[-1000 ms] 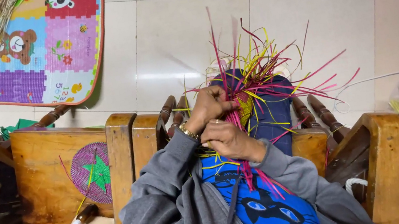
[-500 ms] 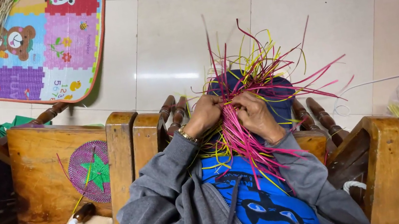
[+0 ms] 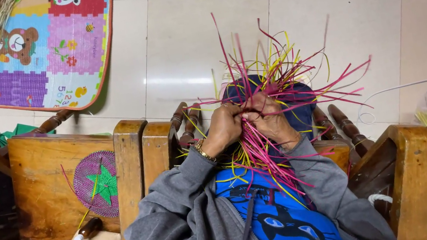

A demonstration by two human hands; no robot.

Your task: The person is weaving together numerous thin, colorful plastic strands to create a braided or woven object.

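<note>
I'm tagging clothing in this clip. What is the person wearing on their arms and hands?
Both arms are covered by loose grey sleeves that end at the wrists. The left hand is bare, with a gold-coloured bracelet or watch band at its wrist. The right hand is bare too, with no glove or ring visible.

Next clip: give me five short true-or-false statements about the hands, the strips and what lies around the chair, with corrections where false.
1. Both hands grip a bunch of pink and yellow strips. True.
2. The left hand wears a wrist bracelet. True.
3. The right hand rests apart on the wooden armrest. False: it meets the left hand in the strips.
4. The play mat is plain grey. False: it is multicoloured with animal pictures.
5. A round purple woven piece with a green star lies on the wooden surface at left. True.
</note>
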